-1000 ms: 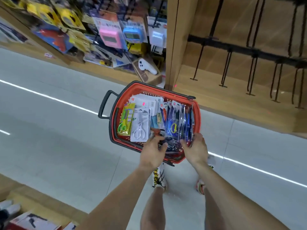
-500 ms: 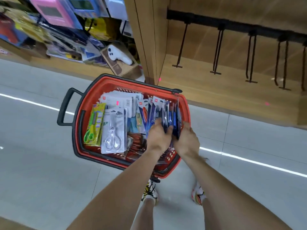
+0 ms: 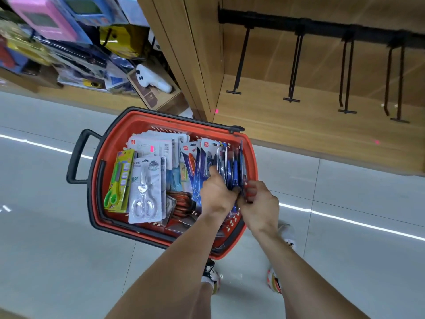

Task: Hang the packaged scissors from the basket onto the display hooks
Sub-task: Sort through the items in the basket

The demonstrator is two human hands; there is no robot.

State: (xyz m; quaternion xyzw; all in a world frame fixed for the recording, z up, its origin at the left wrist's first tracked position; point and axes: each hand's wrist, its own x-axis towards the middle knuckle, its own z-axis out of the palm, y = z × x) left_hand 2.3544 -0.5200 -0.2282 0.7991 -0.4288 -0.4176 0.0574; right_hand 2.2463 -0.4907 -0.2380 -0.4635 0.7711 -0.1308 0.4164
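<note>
A red shopping basket [image 3: 142,120] with black handles stands on the floor, filled with several packaged scissors. A row of blue scissor packs [image 3: 230,164] stands upright at its right side. My left hand [image 3: 216,194] grips this row from the left, and my right hand [image 3: 259,201] pinches its right end, both pressed close together. A silver-scissors pack [image 3: 145,189] and a green-handled pack [image 3: 119,180] lie flat on the left. Black display hooks [image 3: 294,65] hang bare from a rail in the wooden bay above.
A wooden upright [image 3: 184,54] divides the hook bay from shelves crowded with boxed goods [image 3: 69,42] at the left. A white device in a brown box [image 3: 154,86] sits behind the basket. Grey tiled floor surrounds the basket; my feet stand below it.
Both hands moved from the basket's near edge into the upright blue packs and closed on them. The view shifted closer to the basket and hook bay.
</note>
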